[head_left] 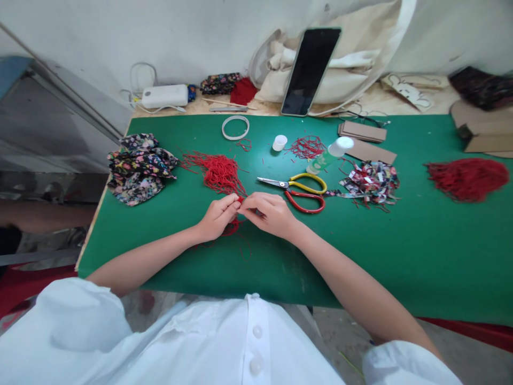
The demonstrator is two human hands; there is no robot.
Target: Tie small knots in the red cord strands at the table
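Observation:
Over the near part of the green table my left hand point(219, 215) is closed around a bundle of red cord point(231, 228), whose loose ends hang out below the fist. My right hand point(269, 214) meets it, thumb and fingertips pinched on the same red cord where it comes out of the left fist. Most of the held part is hidden by the fingers. Just beyond the hands lies a loose pile of red cords point(220, 172). Scissors point(296, 188) with one yellow and one red handle rest right of it, blades slightly apart.
Floral fabric point(140, 168) lies at the left. Behind are a tape roll point(235, 128), a white cap point(279, 143), a bottle point(328, 155) and a propped phone point(311, 72). Fabric scraps point(371, 182), cardboard strips point(363, 131) and another red cord bundle point(468, 179) lie to the right.

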